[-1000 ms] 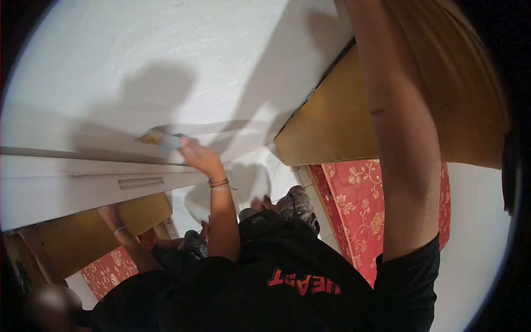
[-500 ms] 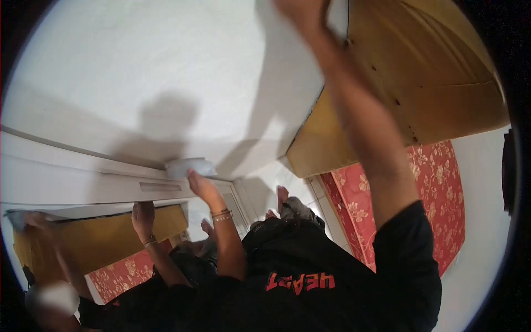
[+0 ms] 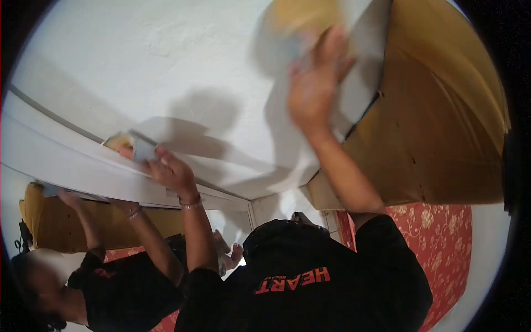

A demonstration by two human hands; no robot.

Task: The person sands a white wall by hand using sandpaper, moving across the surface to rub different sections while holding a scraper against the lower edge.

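My left hand [image 3: 171,171], with bracelets at the wrist, is closed on a folded grey-and-pale-yellow piece [image 3: 145,149], perhaps cloth or paper. It is at the upper edge of a white frame [image 3: 83,152], beside the white wall [image 3: 182,50]. My right hand [image 3: 318,91] is raised at the upper right, smeared by motion. Beyond its fingers is a blurred yellow flat piece [image 3: 304,14], which it seems to hold against or close to the wall. What this piece is made of I cannot make out.
A mirror [image 3: 66,221] below the frame reflects me and both arms. On the right stands a brown-yellow padded panel [image 3: 437,127] with dark marks along it. Below lies a red floral mattress [image 3: 437,238]. Shadows fall on the wall.
My left hand has moved up and left along the frame with its piece. My right hand has come lower into view, showing the yellow piece. The whole view has shifted.
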